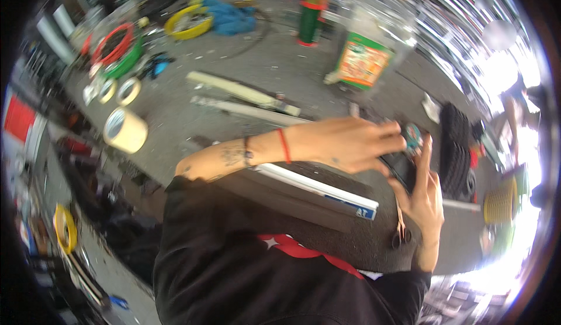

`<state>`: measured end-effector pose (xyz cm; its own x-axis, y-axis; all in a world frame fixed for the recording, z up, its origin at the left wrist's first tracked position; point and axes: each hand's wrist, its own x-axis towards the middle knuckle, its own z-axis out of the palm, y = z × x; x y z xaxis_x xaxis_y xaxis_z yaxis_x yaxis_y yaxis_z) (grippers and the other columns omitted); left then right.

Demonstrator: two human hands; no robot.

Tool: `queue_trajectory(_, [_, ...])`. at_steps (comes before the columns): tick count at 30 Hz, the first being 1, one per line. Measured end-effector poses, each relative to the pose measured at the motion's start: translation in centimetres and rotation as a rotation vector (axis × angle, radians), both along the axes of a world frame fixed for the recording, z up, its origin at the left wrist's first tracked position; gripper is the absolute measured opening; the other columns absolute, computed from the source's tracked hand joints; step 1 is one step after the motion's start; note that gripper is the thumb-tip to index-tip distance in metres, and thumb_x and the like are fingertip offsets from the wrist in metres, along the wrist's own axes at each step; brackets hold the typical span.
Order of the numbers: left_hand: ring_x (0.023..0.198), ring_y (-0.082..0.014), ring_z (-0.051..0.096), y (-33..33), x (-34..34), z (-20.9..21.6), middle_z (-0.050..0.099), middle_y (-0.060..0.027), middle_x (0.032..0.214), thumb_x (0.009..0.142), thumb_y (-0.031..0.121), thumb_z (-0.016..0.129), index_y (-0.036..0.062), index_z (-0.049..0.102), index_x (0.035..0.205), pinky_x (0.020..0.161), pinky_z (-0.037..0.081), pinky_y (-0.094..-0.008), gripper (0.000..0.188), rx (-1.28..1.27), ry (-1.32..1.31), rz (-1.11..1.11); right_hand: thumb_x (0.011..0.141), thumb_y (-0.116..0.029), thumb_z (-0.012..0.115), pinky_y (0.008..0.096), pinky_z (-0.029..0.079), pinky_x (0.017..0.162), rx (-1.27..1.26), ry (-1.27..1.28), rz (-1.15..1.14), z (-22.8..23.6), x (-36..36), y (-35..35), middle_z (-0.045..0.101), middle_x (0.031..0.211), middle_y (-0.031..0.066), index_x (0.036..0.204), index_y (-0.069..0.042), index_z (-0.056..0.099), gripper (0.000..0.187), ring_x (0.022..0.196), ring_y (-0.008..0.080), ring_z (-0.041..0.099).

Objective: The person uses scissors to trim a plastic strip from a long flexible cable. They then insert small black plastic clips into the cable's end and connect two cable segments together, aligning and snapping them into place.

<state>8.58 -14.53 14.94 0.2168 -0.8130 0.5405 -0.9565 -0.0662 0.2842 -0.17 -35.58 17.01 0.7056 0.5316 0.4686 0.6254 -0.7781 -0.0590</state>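
Our left hand (pixel 350 144) and right hand (pixel 425 199): fingers part-curled, both gripping one dark item (pixel 401 167). We list: scissors (pixel 401 229), near; jar (pixel 374 39), far.

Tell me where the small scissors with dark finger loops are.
In the head view, the scissors lie on the grey tabletop right of centre, between the right hand and the blue-labelled end of the long white strip.

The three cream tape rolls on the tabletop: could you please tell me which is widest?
The large roll nearest the picture's bottom edge; its outer band is clearly broader than those of the two narrow rolls.
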Motion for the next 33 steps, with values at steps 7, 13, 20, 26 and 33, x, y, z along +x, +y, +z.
queue_trajectory(7, [0.079,-0.0352,0.058,2.6,-3.9,-1.5,0.044,-0.0150,0.107,0.080,0.029,0.063,0.0035,0.039,0.117,0.063,0.053,-0.0408,0.051,0.102,0.065,0.145,0.074,-0.021,0.073,0.0370,0.051,0.058,-0.150,-0.005,0.224,0.2,-0.3,1.6,0.062,0.089,0.0243,0.133,0.018,0.022,0.087,0.068,0.0338,0.063])
queue_trajectory(13, [0.080,-0.0210,0.057,4.6,-9.1,-2.9,0.052,-0.0082,0.108,0.075,0.039,0.062,0.0071,0.052,0.110,0.062,0.050,-0.0327,0.048,0.058,-0.199,0.552,0.073,-0.025,0.072,0.0310,0.049,0.054,-0.272,0.093,0.409,-0.3,0.9,3.9,0.059,0.082,0.0128,0.138,0.005,0.028,0.085,0.061,0.0233,0.059])
queue_trajectory(20, [0.071,-0.0220,0.062,10.4,-17.1,-3.6,0.058,-0.0064,0.095,0.077,0.034,0.065,0.0065,0.056,0.105,0.057,0.051,-0.0316,0.040,-0.024,0.053,0.843,0.053,-0.014,0.077,0.0383,0.046,0.072,-0.197,0.268,0.547,0.5,1.7,3.5,0.057,0.088,0.0120,0.137,-0.006,0.037,0.093,0.077,0.0278,0.058])
queue_trajectory(26, [0.074,-0.0265,0.062,17.8,-18.9,-5.8,0.059,-0.0081,0.093,0.077,0.030,0.066,0.0052,0.056,0.105,0.061,0.052,-0.0342,0.039,-0.083,0.195,0.908,0.061,-0.016,0.076,0.0403,0.046,0.083,-0.141,0.371,0.455,-1.0,1.2,6.9,0.059,0.092,0.0127,0.118,-0.007,0.054,0.062,0.086,0.0327,0.058])
queue_trajectory(33, [0.081,-0.0228,0.056,28.9,-17.3,-9.2,0.053,-0.0045,0.092,0.077,0.024,0.067,0.0167,0.050,0.126,0.071,0.051,-0.0346,0.052,-0.059,0.260,0.808,0.056,-0.023,0.079,0.0373,0.048,0.069,-0.186,0.383,0.176,-2.4,1.0,16.2,0.061,0.091,0.0107,0.094,-0.006,0.063,0.044,0.078,0.0309,0.060])
